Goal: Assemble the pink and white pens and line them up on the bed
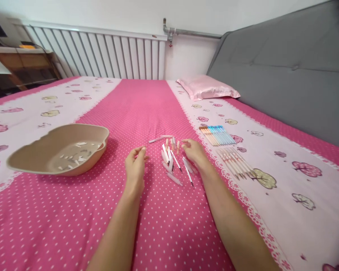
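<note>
On the pink dotted bedspread lies a loose pile of pen parts: pale pink barrels (174,179), thin white refills with dark tips (188,174) and short peach-coloured pieces (178,146). My left hand (135,160) is just left of the pile, fingers loosely bent and apart, with nothing visible in it. At the pile's right edge, my right hand (194,151) reaches over with fingers extended beside the peach pieces. Whether its fingertips touch one cannot be made out. To the right are a row of blue and orange pens (218,135) and a row of whitish pens (235,162).
A beige basin (56,135) with small white pieces inside stands on the bed at left. A pink pillow (207,87) lies at the far right, by the grey headboard (285,71). A white radiator (101,49) runs along the back wall.
</note>
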### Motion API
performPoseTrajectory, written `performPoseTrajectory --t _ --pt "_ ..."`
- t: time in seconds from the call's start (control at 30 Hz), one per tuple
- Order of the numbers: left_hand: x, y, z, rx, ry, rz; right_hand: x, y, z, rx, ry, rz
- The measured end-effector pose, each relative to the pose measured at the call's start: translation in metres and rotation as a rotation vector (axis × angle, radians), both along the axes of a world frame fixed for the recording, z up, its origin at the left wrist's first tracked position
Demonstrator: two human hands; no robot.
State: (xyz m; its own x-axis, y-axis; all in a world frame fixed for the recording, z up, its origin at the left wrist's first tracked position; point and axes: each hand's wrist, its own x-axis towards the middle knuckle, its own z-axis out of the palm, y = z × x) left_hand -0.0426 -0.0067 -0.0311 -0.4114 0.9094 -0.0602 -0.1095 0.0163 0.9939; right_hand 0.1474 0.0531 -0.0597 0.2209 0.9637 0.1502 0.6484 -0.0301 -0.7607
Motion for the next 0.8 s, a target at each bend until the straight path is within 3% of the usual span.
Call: performPoseTrajectory --t 0.1,0.23,0.37,0.47,0.63,0.8 --pt "0.001 0.001 0.002 -0.079 -0.105 -0.055 -0.003 0.001 -0.004 -0.037 -0.004 0.021" --pt "0.001 0.002 -0.003 -0.113 -0.231 -0.088 -0.008 0.002 -0.003 0.023 -0.037 0.097" --pt "0.000 0.004 -0.006 -0.108 -0.232 -0.090 -0.014 0.001 -0.003 0.161 -0.240 0.307" --pt "0.000 0.004 -0.007 -0.108 -0.213 -0.094 -0.017 -0.003 -0.006 0.138 -0.384 0.425" --pt "0.001 0.003 -0.006 -0.117 -0.186 -0.096 -0.018 -0.010 -0.003 0.078 -0.494 0.388" --pt "0.001 0.001 -0.005 -0.115 -0.174 -0.109 -0.021 -0.009 0.002 0.085 -0.542 0.266"
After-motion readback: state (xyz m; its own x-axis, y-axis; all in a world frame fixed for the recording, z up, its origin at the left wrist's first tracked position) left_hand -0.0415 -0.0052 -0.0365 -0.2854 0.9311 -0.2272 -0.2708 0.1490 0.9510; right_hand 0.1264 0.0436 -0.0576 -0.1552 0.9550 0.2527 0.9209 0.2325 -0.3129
